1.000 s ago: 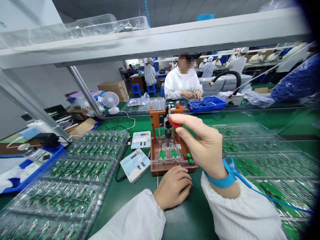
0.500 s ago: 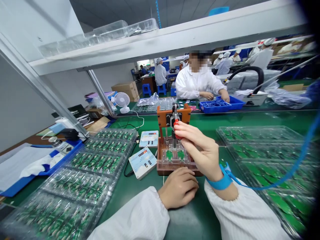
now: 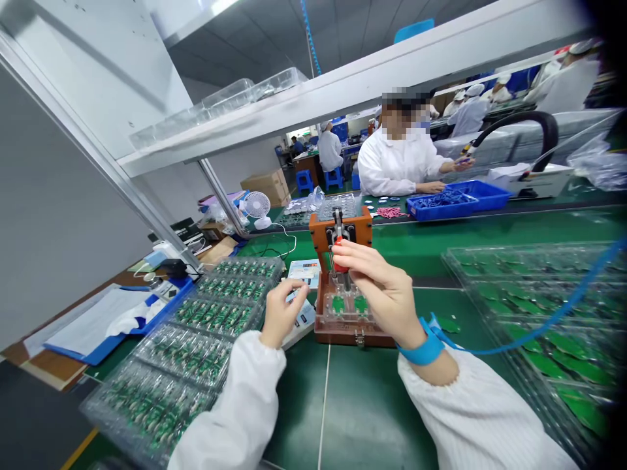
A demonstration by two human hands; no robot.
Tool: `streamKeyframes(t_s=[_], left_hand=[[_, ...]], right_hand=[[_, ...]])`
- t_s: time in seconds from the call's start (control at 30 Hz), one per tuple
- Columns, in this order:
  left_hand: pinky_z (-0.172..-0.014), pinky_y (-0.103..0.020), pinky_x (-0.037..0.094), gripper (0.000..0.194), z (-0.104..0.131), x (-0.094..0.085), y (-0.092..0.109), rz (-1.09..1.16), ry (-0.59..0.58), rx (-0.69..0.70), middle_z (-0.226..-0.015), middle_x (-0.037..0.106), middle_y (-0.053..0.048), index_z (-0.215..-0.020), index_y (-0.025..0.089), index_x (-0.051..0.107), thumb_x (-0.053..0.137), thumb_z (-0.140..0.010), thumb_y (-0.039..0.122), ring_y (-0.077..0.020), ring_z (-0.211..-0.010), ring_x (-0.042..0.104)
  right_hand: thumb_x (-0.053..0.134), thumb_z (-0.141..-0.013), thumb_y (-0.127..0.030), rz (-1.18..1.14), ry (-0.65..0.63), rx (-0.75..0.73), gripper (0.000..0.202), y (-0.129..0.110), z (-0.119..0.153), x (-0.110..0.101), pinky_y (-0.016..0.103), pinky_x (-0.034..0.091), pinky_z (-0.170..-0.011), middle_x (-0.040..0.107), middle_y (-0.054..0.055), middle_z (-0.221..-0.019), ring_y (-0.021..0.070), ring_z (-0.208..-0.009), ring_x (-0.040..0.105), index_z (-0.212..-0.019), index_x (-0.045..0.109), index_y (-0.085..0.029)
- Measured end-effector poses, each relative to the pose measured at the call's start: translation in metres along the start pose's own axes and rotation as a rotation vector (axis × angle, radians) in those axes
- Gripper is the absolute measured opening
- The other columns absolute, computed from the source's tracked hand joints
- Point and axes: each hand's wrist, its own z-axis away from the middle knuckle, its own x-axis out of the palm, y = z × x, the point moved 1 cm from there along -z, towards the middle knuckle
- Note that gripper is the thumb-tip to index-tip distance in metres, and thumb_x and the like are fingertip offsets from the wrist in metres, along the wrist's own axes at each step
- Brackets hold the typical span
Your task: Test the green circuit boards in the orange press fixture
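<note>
My right hand (image 3: 385, 287) is at the red handle (image 3: 339, 256) of a toggle clamp on an orange and brown test fixture (image 3: 343, 336), its fingers bent around the lever. Below the clamp, small green circuit boards (image 3: 337, 304) sit under the fixture's clear plate. To the left of the fixture, my left hand (image 3: 283, 313) is raised with thumb and forefinger apart and nothing visible in it. It partly hides two white meter boxes, one with a red digital display (image 3: 310, 265). A blue wrist strap (image 3: 422, 344) circles my right wrist.
Clear trays of green boards stand left (image 3: 215, 313) and right (image 3: 533, 307). A blue cord crosses the right side. Beyond the fixture are a small white fan (image 3: 257, 205), a blue bin (image 3: 441, 207) and a co-worker (image 3: 399, 160) in white. A shelf (image 3: 313, 111) spans overhead.
My left hand has lifted from in front of the fixture and moved left, over the meter boxes. My right hand stays at the red handle. The view has shifted and tilted.
</note>
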Motion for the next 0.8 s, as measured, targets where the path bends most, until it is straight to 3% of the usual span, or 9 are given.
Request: streamKeyframes(t_s=[0.03, 0.1, 0.2, 0.3, 0.43, 0.6, 0.8], left_hand=[[-0.104, -0.046, 0.050, 0.021, -0.012, -0.005, -0.016, -0.119, -0.166, -0.023, -0.111, 0.072, -0.010, -0.101, 0.020, 0.071, 0.059, -0.096, 0.035, -0.0280, -0.112, 0.065], [-0.120, -0.056, 0.032, 0.055, -0.032, -0.010, -0.045, -0.322, -0.542, -0.086, -0.147, 0.055, -0.014, -0.131, 0.021, 0.064, 0.075, -0.082, 0.043, -0.0368, -0.141, 0.044], [-0.122, -0.063, 0.021, 0.105, -0.048, -0.011, -0.071, -0.454, -0.863, -0.163, -0.165, 0.025, -0.017, -0.150, 0.020, 0.049, 0.092, -0.059, 0.051, -0.0474, -0.152, 0.014], [-0.123, -0.063, 0.013, 0.120, -0.054, -0.008, -0.079, -0.568, -1.060, -0.176, -0.168, 0.006, -0.018, -0.159, 0.018, 0.032, 0.088, -0.061, 0.060, -0.0474, -0.153, -0.001], [-0.122, -0.065, 0.011, 0.124, -0.058, -0.002, -0.085, -0.618, -1.123, -0.150, -0.168, 0.005, -0.019, -0.159, 0.016, 0.032, 0.088, -0.059, 0.064, -0.0497, -0.152, -0.001], [-0.121, -0.067, 0.014, 0.122, -0.055, 0.002, -0.098, -0.592, -1.148, -0.147, -0.168, 0.010, -0.016, -0.159, 0.022, 0.033, 0.086, -0.059, 0.068, -0.0509, -0.152, 0.002], [-0.123, -0.064, 0.011, 0.130, -0.056, -0.006, -0.099, -0.606, -1.145, -0.169, -0.169, -0.004, -0.017, -0.163, 0.019, 0.020, 0.082, -0.062, 0.074, -0.0480, -0.153, -0.006]], right_hand=[[0.051, -0.098, -0.010, -0.005, 0.004, -0.004, 0.041, 0.000, -0.001, 0.000, 0.047, 0.050, -0.114, 0.073, -0.004, -0.127, 0.0211, -0.129, 0.062, -0.119, 0.074, -0.037], [0.051, -0.098, -0.010, -0.011, 0.002, -0.008, 0.041, -0.001, -0.002, 0.000, 0.046, 0.051, -0.113, 0.073, -0.004, -0.126, 0.0205, -0.129, 0.063, -0.119, 0.074, -0.037], [0.051, -0.098, -0.010, -0.022, -0.012, -0.009, 0.040, -0.002, -0.003, 0.000, 0.044, 0.051, -0.113, 0.073, -0.003, -0.126, 0.0192, -0.129, 0.062, -0.118, 0.074, -0.035], [0.050, -0.097, -0.008, -0.029, -0.013, -0.011, 0.043, -0.001, -0.003, 0.000, 0.043, 0.051, -0.114, 0.073, -0.003, -0.127, 0.0183, -0.131, 0.061, -0.119, 0.074, -0.035], [0.049, -0.095, -0.005, -0.032, -0.014, -0.013, 0.046, 0.000, -0.002, 0.000, 0.045, 0.050, -0.114, 0.072, -0.003, -0.128, 0.0187, -0.131, 0.061, -0.119, 0.074, -0.035], [0.049, -0.094, -0.002, -0.040, 0.000, -0.034, 0.046, -0.001, -0.003, 0.002, 0.043, 0.051, -0.113, 0.073, -0.002, -0.126, 0.0177, -0.130, 0.062, -0.118, 0.074, -0.033], [0.048, -0.094, -0.002, -0.031, 0.004, -0.025, 0.046, -0.002, -0.003, 0.002, 0.042, 0.050, -0.114, 0.073, -0.001, -0.127, 0.0178, -0.131, 0.061, -0.118, 0.075, -0.031]])
